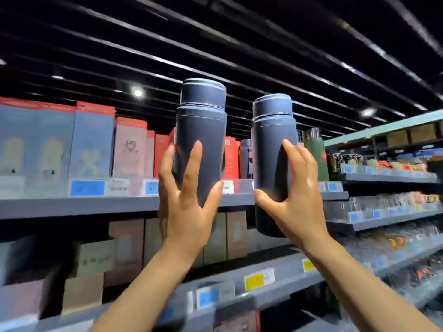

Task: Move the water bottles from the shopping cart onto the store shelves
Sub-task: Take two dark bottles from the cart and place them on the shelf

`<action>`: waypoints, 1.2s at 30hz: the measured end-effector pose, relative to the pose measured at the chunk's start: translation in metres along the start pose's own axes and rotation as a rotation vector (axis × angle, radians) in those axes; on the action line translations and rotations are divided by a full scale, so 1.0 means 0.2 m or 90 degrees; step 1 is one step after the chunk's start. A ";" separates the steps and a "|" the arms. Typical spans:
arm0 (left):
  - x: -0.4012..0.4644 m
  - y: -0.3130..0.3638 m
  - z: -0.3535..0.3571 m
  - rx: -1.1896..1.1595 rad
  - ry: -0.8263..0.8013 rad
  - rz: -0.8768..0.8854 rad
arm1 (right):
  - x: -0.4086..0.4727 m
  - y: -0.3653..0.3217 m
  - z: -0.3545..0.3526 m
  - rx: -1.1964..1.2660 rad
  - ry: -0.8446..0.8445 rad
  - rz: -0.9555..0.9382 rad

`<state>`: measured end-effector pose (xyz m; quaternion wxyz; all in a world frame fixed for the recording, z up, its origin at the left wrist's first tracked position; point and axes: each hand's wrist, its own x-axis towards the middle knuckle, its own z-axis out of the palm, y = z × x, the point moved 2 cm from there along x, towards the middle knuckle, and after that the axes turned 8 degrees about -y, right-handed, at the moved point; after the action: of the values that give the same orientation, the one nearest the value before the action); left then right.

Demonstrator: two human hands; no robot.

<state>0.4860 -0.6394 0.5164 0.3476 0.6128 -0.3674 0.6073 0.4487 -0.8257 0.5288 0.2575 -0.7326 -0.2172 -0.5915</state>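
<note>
Two dark navy water bottles are raised upright in front of the top shelf (79,206). My left hand (184,202) grips the lower part of the left bottle (201,130). My right hand (297,200) grips the right bottle (273,144), which hangs a little lower, its base below the shelf edge. Both bottles have their lids on. Another dark bottle (245,158) and a green bottle (316,154) stand on the top shelf behind them. The shopping cart is out of view.
Boxed goods in blue, pink and red (93,142) fill the top shelf on the left. Brown boxes (127,245) sit on the shelf below. Price tags (87,188) line the shelf edges. Shelves of small goods (388,168) run off to the right.
</note>
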 end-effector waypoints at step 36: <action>0.57 -0.57 0.95 0.426 -0.225 -0.321 | 0.77 1.06 0.69 0.213 -0.202 -0.007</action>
<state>0.6768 -0.7520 0.6283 0.1994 0.8558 -0.0436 0.4754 0.7163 -0.8995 0.6301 0.3347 -0.7622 -0.3542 -0.4261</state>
